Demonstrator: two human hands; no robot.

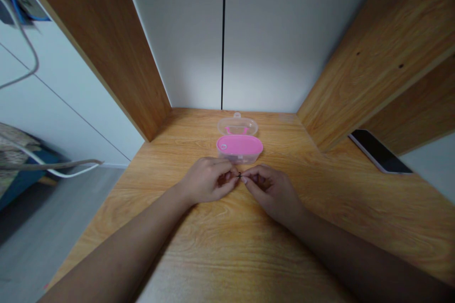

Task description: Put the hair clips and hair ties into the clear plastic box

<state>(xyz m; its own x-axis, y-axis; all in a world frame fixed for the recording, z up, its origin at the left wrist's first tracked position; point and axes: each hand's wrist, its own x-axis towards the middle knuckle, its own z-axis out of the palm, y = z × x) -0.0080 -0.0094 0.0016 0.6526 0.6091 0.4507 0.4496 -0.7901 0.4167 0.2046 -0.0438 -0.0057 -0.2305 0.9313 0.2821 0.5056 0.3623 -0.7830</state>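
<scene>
Thumb and finger of my left hand (pixel 209 181) are pinched together, meeting the pinch of my right hand (pixel 273 193) just above the table. Between the two sets of fingertips is a small, thin dark thing (pixel 239 175), too small to name. Right behind my hands stands a small oval plastic box (pixel 239 158) with clear sides and a pink top (pixel 241 145). Its clear outer lid (pixel 222 126) lies tipped back behind it, with a pink strip showing through.
The wooden tabletop (pixel 220 255) runs back to white panels (pixel 270 57). Wooden boards (pixel 95 33) rise on both sides. A dark-screened phone (pixel 382 151) lies at the right. At the far left, pale cables (pixel 67 175) hang beyond the table's edge.
</scene>
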